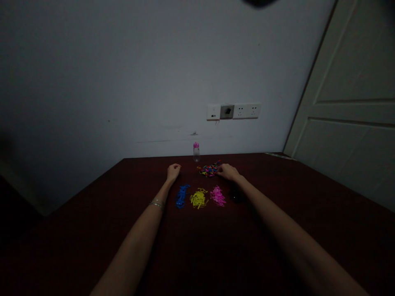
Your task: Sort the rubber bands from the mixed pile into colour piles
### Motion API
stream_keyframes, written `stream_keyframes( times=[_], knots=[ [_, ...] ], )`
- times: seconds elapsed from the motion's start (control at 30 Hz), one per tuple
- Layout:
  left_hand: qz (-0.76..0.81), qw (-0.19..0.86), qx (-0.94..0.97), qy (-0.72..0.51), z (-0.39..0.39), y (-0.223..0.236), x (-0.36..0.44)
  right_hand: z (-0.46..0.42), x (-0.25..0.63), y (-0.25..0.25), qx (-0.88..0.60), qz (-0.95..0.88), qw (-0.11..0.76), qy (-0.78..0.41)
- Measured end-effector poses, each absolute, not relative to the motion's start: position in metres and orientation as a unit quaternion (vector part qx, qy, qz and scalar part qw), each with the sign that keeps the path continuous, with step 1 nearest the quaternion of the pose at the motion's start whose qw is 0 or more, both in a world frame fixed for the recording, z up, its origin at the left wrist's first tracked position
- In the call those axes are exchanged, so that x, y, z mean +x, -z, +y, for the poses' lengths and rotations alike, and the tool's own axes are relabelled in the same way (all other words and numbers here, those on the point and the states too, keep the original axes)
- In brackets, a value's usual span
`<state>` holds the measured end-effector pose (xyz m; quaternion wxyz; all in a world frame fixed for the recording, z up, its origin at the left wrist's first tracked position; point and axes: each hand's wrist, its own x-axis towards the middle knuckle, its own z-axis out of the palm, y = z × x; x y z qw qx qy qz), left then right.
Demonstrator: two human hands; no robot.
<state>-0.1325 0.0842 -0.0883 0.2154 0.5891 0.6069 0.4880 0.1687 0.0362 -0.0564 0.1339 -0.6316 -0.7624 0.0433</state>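
Observation:
My right hand is at the right edge of a mixed-colour pile of small rubber bands, its fingers bent down and closed on the pile's edge; what they pinch is too small to make out. My left hand rests on the table left of that pile, fingers curled in, with nothing visible in them. Nearer to me lie sorted heaps: blue bands, yellow bands and pink bands. A dark heap, hard to make out, sits beside my right forearm.
A small clear bottle with a pink cap stands upright behind the mixed pile, near the wall. The dark red table meets the wall, which carries a row of sockets. A pale panelled door is at the right.

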Motion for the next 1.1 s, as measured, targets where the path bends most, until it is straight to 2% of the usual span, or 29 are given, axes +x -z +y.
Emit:
stream_keyframes(
  times=[0.17,0.43,0.67,0.83,1.1],
  knots=[
    [0.598,0.217,0.592,-0.494,0.083,0.089,-0.134,0.038,0.171,0.059,-0.619,-0.768,0.152,-0.061],
    [0.597,0.226,0.575,-0.512,0.082,0.09,-0.136,0.029,0.203,0.053,-0.553,-0.781,0.266,-0.116],
    [0.598,0.23,0.579,-0.505,0.082,0.089,-0.135,-0.01,0.251,0.058,-0.55,-0.75,0.313,-0.193],
    [0.599,0.223,0.591,-0.493,0.081,0.088,-0.135,-0.031,0.279,0.053,-0.543,-0.744,0.312,-0.234],
    [0.597,0.215,0.601,-0.486,0.086,0.092,-0.138,-0.037,0.29,0.051,-0.495,-0.786,0.236,-0.285]
  ],
)
